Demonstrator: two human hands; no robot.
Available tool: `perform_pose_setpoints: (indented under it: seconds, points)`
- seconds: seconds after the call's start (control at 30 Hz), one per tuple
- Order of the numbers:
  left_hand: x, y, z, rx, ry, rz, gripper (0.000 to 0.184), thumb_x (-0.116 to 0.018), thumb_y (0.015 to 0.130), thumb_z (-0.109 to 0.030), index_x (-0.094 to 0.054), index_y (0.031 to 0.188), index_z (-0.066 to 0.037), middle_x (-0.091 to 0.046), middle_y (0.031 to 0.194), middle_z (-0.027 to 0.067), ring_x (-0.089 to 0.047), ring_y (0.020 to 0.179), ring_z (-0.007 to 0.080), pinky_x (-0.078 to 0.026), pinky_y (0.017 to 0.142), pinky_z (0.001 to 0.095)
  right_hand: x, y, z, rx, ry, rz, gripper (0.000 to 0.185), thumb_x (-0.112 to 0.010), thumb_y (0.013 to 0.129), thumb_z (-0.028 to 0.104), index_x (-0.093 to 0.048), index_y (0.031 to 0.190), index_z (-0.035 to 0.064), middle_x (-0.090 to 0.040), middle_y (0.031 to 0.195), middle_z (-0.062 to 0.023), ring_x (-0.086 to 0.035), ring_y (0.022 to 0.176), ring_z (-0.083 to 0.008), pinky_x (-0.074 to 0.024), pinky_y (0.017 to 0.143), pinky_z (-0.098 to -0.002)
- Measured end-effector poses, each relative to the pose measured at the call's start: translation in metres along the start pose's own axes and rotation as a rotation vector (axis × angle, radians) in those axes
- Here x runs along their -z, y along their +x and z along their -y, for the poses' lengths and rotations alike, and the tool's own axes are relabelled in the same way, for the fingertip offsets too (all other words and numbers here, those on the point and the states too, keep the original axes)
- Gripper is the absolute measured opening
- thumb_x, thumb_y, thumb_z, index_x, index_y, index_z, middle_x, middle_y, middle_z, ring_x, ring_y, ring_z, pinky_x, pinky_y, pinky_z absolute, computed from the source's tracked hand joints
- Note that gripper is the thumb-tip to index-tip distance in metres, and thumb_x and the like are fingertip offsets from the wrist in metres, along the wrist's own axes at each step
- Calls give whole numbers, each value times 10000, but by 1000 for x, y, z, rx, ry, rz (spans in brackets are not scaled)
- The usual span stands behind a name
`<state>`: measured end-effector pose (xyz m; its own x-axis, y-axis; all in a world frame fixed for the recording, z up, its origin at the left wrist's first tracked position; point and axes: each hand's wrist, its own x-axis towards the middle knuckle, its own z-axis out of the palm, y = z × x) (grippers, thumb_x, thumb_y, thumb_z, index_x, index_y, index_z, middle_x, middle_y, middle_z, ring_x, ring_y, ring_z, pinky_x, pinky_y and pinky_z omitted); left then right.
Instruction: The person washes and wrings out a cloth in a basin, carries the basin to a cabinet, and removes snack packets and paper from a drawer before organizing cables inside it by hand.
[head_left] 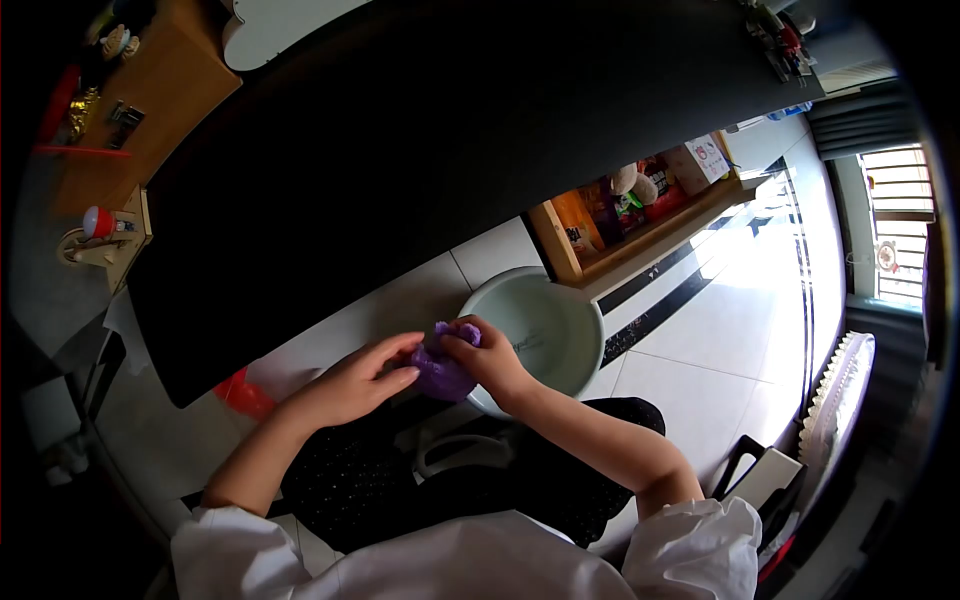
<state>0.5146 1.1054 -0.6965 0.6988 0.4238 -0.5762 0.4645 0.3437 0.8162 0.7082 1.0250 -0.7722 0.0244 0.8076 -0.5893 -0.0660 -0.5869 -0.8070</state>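
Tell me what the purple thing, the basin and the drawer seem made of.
Purple thing: probably thin plastic film, slightly glossy, given its crinkles.
Basin: likely plastic, smooth, with an even, pale colour.
Drawer: wood or wood-look board, fairly matte, judging by its tan sides.

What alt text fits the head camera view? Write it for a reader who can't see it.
A person's right hand grips a bunched purple item, the left hand open at its edge, near a pale round basin. Ahead is a dark table, with an open wooden drawer of colorful packets toward the right.
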Motion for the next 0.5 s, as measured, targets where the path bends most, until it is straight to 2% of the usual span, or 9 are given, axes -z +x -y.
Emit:
perform_pose_setpoints:
  seconds: [0.07, 0.17, 0.27, 0.3, 0.37, 0.4, 0.43, 0.47, 0.5]
  points:
    - [-8, 11, -2, -36, 362, -12, 535, -576, 910, -258, -370, 1358, -52, -437, 1324, 143, -434, 1229, 243, -360, 1022, 354, 1, -18, 27, -139, 383, -70, 273, -610, 825, 143, -550, 1064, 26, -603, 956, -90, -573, 860, -154, -473, 766, -287]
    - [-10, 23, 1, -91, 369, -7, 437, -648, 853, -294, -496, 1182, -49, -460, 1265, 162, -454, 1191, 281, -371, 1002, 370, 5, -27, 29, -196, 616, -79, 289, -587, 816, 71, -491, 1086, 42, -575, 1004, -93, -579, 920, -181, -479, 798, -299]
    - [-7, 32, 12, -222, 556, -39, 305, -690, 802, -272, -528, 942, -55, -468, 1220, 164, -464, 1150, 295, -380, 981, 368, 4, -27, 23, -285, 819, -117, 315, -520, 794, -1, -455, 1099, 46, -557, 1006, -104, -585, 920, -222, -493, 801, -328]
    - [-9, 35, 15, -332, 654, -98, 267, -689, 775, -233, -498, 822, -53, -537, 1093, 153, -531, 1020, 276, -432, 871, 350, 2, -25, 15, -311, 841, -131, 320, -503, 788, -16, -459, 1100, 43, -554, 1009, -106, -586, 910, -228, -497, 803, -338]
    - [-7, 39, 5, -58, 593, 109, 252, -674, 774, -229, -512, 836, -46, -570, 989, 136, -559, 927, 259, -445, 785, 347, -3, -23, 12, -394, 829, -175, 357, -465, 753, -44, -469, 1101, 36, -546, 996, -108, -582, 885, -239, -500, 805, -352]
    - [-6, 39, -3, 76, 559, 209, 246, -666, 774, -227, -519, 843, -43, -587, 937, 128, -574, 881, 250, -451, 742, 345, -5, -24, 6, -387, 811, -159, 373, -497, 755, 10, -449, 1124, 28, -535, 993, -103, -557, 867, -213, -479, 768, -323]
    - [-9, 37, 5, 22, 574, 200, 254, -641, 781, -249, -529, 862, -37, -593, 819, 112, -579, 766, 246, -438, 656, 353, -6, -22, -2, -428, 782, -136, 397, -498, 749, 12, -448, 1143, 25, -534, 995, -108, -552, 877, -216, -477, 772, -327]
    - [-11, 33, -6, 93, 598, 254, 264, -628, 784, -267, -545, 879, -36, -596, 838, 111, -588, 789, 247, -452, 682, 354, -8, -22, -2, -472, 756, -115, 422, -500, 742, 13, -448, 1161, 21, -533, 997, -112, -546, 886, -219, -474, 776, -331]
    - [-13, 31, -9, 75, 644, 296, 266, -623, 785, -268, -549, 886, -33, -603, 837, 116, -597, 796, 249, -460, 690, 358, -10, -26, -1, -493, 732, -128, 436, -500, 739, 15, -446, 1172, 16, -533, 998, -115, -543, 892, -222, -472, 778, -333]
